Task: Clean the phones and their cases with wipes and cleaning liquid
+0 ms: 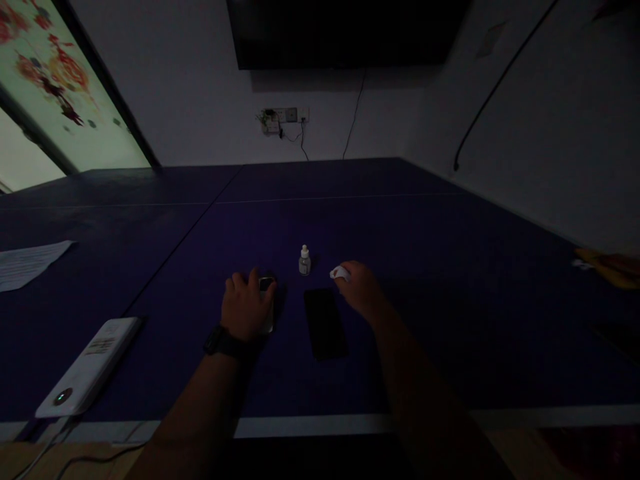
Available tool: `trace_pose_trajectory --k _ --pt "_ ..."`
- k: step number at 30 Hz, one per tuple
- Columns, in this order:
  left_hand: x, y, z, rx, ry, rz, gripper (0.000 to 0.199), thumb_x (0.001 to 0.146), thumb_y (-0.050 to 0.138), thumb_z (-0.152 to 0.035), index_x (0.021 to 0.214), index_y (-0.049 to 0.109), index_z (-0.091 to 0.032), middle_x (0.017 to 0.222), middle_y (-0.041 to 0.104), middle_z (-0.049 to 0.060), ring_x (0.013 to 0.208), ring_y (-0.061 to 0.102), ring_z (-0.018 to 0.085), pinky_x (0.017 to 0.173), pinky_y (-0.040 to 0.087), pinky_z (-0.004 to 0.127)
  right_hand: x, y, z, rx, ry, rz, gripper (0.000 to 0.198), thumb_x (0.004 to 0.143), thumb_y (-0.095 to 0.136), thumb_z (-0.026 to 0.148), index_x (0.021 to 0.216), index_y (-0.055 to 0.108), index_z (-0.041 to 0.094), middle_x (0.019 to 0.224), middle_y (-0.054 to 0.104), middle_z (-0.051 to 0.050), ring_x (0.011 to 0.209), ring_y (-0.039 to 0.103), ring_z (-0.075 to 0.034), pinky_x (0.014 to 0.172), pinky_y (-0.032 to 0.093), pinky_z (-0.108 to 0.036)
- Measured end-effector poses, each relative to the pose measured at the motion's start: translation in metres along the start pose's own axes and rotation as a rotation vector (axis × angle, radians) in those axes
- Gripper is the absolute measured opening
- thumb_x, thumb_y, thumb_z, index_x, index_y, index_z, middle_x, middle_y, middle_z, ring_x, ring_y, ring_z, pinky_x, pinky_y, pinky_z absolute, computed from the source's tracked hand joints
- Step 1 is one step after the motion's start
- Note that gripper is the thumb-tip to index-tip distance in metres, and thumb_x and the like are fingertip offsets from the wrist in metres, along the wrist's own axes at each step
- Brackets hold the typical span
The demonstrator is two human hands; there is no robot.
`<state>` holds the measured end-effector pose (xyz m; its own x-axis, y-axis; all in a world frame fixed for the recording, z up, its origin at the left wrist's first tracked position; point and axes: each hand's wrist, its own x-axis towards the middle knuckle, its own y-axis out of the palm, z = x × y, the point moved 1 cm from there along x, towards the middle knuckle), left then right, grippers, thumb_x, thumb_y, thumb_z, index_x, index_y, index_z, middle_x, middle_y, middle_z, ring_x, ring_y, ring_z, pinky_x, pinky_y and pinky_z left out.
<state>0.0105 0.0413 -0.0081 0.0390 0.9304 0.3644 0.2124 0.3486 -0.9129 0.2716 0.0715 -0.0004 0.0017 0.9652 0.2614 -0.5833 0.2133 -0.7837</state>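
The left hand (pixel 245 310) lies over a pale device (pixel 269 321), perhaps steadying it, grip unclear; the right hand (pixel 363 287) pinches a white piece (pixel 341 273) near the phone (pixel 325 325).

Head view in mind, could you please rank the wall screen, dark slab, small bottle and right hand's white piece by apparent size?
1. Wall screen
2. Dark slab
Small bottle, white piece: unsure; right hand covers part.

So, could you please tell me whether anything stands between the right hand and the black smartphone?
Nothing visible does: bare tabletop shows between the right hand and the black smartphone. The white cloth or tissue is in that hand's grip, and the dropper bottle stands beyond the phone's far end.
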Motion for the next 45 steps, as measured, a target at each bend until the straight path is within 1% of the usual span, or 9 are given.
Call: trace_pose_trajectory --k 6,9,16,22,26,31,36,41,45 --pt "-0.04 -0.008 -0.036 -0.208 0.454 0.223 0.11 0.067 0.054 -0.093 0.141 0.053 -0.012 0.128 0.057 0.019 0.116 0.053 0.037 0.103 0.045 0.055 0.0 0.004 -0.005 -0.072 -0.079 0.169 0.021 0.085 0.06 0.012 0.101 0.072 0.015 0.1 0.07 -0.011 0.096 0.064 -0.024 0.088 0.045 -0.033" --pt "-0.058 -0.001 -0.051 -0.165 0.427 0.265 0.129 0.048 0.057 -0.1 0.138 0.054 -0.007 0.125 0.058 0.021 0.112 0.054 0.04 0.101 0.045 0.058 -0.004 0.008 -0.004 -0.073 -0.155 0.296 0.032 0.08 0.062 0.006 0.107 0.073 0.018 0.106 0.068 -0.009 0.101 0.064 -0.02 0.092 0.044 -0.028" --pt "-0.059 0.0 -0.064 -0.084 0.38 0.305 0.088 0.067 0.078 -0.071 0.128 0.062 -0.011 0.113 0.063 0.015 0.103 0.054 0.034 0.092 0.049 0.05 -0.007 0.01 -0.002 -0.012 -0.16 0.4 0.024 0.079 0.056 0.002 0.091 0.071 0.016 0.102 0.067 -0.008 0.096 0.062 -0.019 0.088 0.043 -0.027" --pt "-0.053 0.008 -0.06 -0.346 0.365 0.297 0.097 0.056 0.09 -0.05 0.14 0.057 -0.015 0.117 0.067 0.016 0.104 0.055 0.035 0.091 0.048 0.048 -0.002 0.011 -0.004 0.173 0.02 0.328 0.011 0.079 0.057 0.008 0.078 0.063 0.018 0.083 0.065 -0.004 0.078 0.06 -0.017 0.072 0.043 -0.026" --pt "-0.053 0.011 -0.057 -0.718 0.236 0.341 0.096 0.067 0.086 -0.041 0.152 0.047 -0.017 0.107 0.072 0.016 0.098 0.062 0.035 0.089 0.048 0.049 -0.001 0.012 -0.002 0.412 0.157 0.26 0.013 0.085 0.049 0.019 0.088 0.062 0.02 0.069 0.06 0.003 0.06 0.056 -0.015 0.054 0.04 -0.023" --pt "-0.054 0.001 -0.064 -1.478 0.043 0.501 0.096 0.073 0.085 -0.029 0.155 0.037 -0.025 0.138 0.063 0.014 0.127 0.059 0.032 0.109 0.041 0.046 -0.003 0.014 0.007 0.697 0.275 0.132 0.019 0.084 0.047 0.032 0.091 0.06 0.021 0.067 0.058 0.001 0.059 0.058 -0.016 0.045 0.036 -0.022" --pt "-0.046 -0.012 -0.07 -2.166 -0.412 0.666 0.054 0.093 0.06 -0.054 0.137 0.048 -0.026 0.13 0.067 0.013 0.113 0.068 0.031 0.096 0.051 0.049 -0.012 0.015 0.024 0.856 0.29 0.138 0.028 0.077 0.053 0.044 0.092 0.06 0.021 0.072 0.06 0.001 0.058 0.057 -0.016 0.044 0.037 -0.023" --pt "-0.031 -0.016 -0.074 -2.331 -0.462 0.962 0.053 0.1 0.045 -0.059 0.14 0.048 -0.025 0.131 0.066 0.016 0.109 0.071 0.033 0.093 0.053 0.056 -0.013 0.013 0.027 0.871 0.284 0.14 0.029 0.073 0.057 0.045 0.089 0.059 0.021 0.068 0.058 0.003 0.056 0.054 -0.015 0.047 0.036 -0.024" --pt "-0.029 0.0 -0.075 -2.377 -0.404 0.934 0.054 0.1 0.044 -0.061 0.139 0.05 -0.024 0.133 0.066 0.016 0.109 0.071 0.032 0.097 0.051 0.056 -0.004 0.012 0.011 0.826 0.292 0.03 0.027 0.072 0.054 0.037 0.094 0.053 0.023 0.072 0.058 0.003 0.061 0.054 -0.017 0.053 0.039 -0.026"
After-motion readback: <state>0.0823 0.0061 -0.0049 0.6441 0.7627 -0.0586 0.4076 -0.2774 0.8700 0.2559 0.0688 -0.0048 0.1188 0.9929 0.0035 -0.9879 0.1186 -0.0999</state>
